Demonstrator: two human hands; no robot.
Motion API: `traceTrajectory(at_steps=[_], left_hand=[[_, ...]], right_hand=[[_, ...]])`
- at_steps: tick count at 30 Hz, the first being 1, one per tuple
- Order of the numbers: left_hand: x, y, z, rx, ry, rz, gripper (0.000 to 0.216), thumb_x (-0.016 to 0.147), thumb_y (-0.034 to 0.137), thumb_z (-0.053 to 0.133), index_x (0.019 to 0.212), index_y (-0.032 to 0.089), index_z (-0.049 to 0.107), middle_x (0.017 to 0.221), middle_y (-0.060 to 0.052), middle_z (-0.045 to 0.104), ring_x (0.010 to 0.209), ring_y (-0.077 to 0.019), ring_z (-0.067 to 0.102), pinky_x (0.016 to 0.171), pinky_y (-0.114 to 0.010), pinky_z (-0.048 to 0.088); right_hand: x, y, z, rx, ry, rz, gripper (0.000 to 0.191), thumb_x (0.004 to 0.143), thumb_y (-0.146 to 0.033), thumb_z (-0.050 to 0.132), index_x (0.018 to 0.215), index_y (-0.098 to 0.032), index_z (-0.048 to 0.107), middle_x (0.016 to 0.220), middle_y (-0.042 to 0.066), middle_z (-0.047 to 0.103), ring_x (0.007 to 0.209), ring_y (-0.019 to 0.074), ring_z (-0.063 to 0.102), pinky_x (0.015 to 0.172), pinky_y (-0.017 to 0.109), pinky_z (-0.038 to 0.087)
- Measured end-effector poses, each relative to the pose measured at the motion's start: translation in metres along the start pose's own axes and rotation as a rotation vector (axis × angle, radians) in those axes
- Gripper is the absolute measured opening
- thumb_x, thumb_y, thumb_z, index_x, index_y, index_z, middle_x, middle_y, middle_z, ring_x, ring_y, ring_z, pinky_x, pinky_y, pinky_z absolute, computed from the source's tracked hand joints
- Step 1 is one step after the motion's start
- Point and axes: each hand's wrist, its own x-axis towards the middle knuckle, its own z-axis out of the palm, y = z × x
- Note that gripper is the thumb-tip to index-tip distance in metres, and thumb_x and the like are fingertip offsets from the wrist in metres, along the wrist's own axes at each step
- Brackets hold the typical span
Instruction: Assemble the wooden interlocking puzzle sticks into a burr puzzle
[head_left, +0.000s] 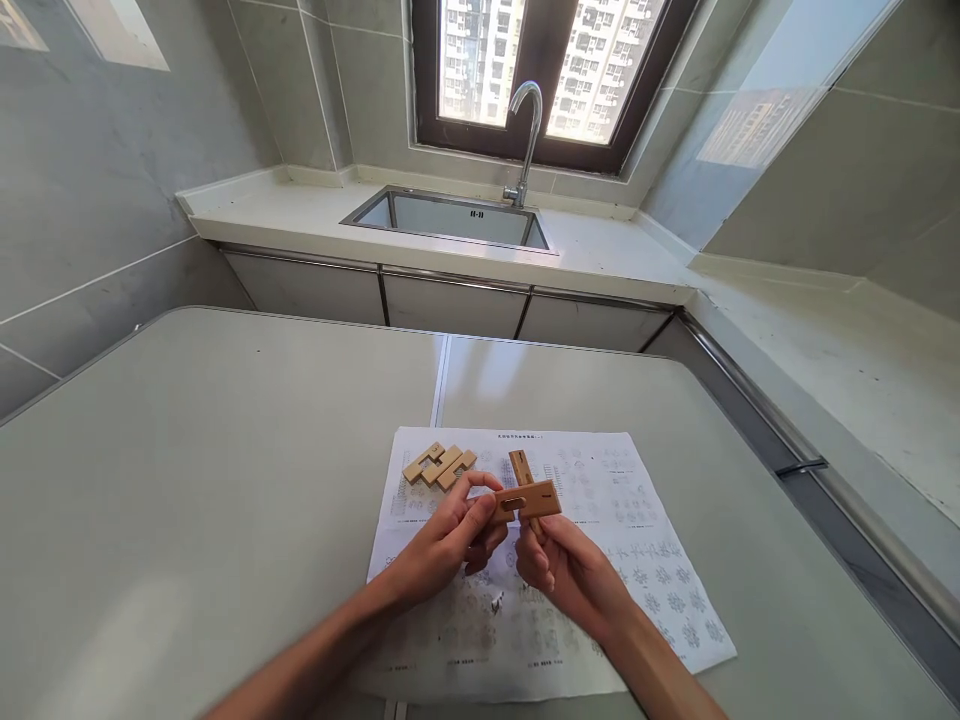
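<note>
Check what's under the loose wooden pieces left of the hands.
The loose wooden pieces lie on the printed sheet, which rests on the grey table. The print beneath them is covered. Both hands are clear of them.

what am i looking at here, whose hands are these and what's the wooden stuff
There is no machine here: one camera worn on a person's head looks forward and down at that person's own two bare hands. The left hand and right hand together hold crossed wooden puzzle pieces above a printed instruction sheet. More loose wooden pieces lie on the sheet's far left corner. The sheet rests on a grey table. Behind it are a counter with a sink, a tap and a window.
</note>
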Motion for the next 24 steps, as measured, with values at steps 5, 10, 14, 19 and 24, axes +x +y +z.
traceTrajectory(at_steps=[5, 10, 14, 19, 24], left_hand=[[-0.0011, -0.0006, 0.0007, -0.051, -0.035, -0.008, 0.038, 0.107, 0.058, 0.049, 0.118, 0.022, 0.042, 0.066, 0.009, 0.042, 0.052, -0.0086, 0.027, 0.052, -0.023, 0.029], [-0.0012, -0.0045, -0.0031, -0.063, -0.058, -0.018, 0.037, 0.107, 0.057, 0.048, 0.117, 0.022, 0.043, 0.067, 0.008, 0.044, 0.053, -0.009, 0.031, 0.052, -0.023, 0.029], [-0.0014, -0.003, -0.0038, -0.023, -0.076, -0.025, 0.037, 0.108, 0.058, 0.047, 0.117, 0.022, 0.043, 0.067, 0.008, 0.044, 0.056, -0.0096, 0.033, 0.054, -0.023, 0.031], [-0.0017, 0.0001, 0.0009, 0.069, -0.032, 0.036, 0.04, 0.106, 0.062, 0.047, 0.116, 0.023, 0.042, 0.069, 0.008, 0.045, 0.057, -0.0093, 0.031, 0.054, -0.023, 0.027], [-0.0018, -0.0049, 0.0043, 0.077, -0.022, 0.002, 0.042, 0.105, 0.064, 0.048, 0.115, 0.023, 0.042, 0.072, 0.007, 0.044, 0.059, -0.0099, 0.032, 0.054, -0.024, 0.024]], right_hand=[[-0.0014, -0.0025, 0.0006, 0.035, -0.067, 0.038, 0.037, 0.089, -0.051, 0.075, 0.076, -0.023, 0.055, 0.055, -0.006, 0.045, 0.047, 0.0103, 0.026, 0.052, 0.029, 0.022], [-0.0023, -0.0046, 0.002, 0.033, -0.057, 0.045, 0.037, 0.089, -0.049, 0.075, 0.073, -0.023, 0.053, 0.053, -0.006, 0.043, 0.046, 0.01, 0.024, 0.053, 0.029, 0.022], [-0.0027, -0.0054, 0.0011, 0.043, -0.073, 0.038, 0.035, 0.089, -0.045, 0.075, 0.072, -0.022, 0.056, 0.054, -0.005, 0.044, 0.047, 0.0101, 0.026, 0.053, 0.029, 0.024], [-0.0028, -0.0037, -0.0018, 0.07, -0.148, 0.024, 0.04, 0.097, -0.043, 0.07, 0.068, -0.017, 0.059, 0.055, -0.004, 0.047, 0.047, 0.0083, 0.031, 0.053, 0.027, 0.029], [-0.0038, 0.0031, -0.0053, 0.076, -0.257, 0.027, 0.03, 0.101, -0.044, 0.067, 0.091, -0.016, 0.066, 0.058, -0.004, 0.053, 0.045, 0.0088, 0.035, 0.049, 0.025, 0.033]])
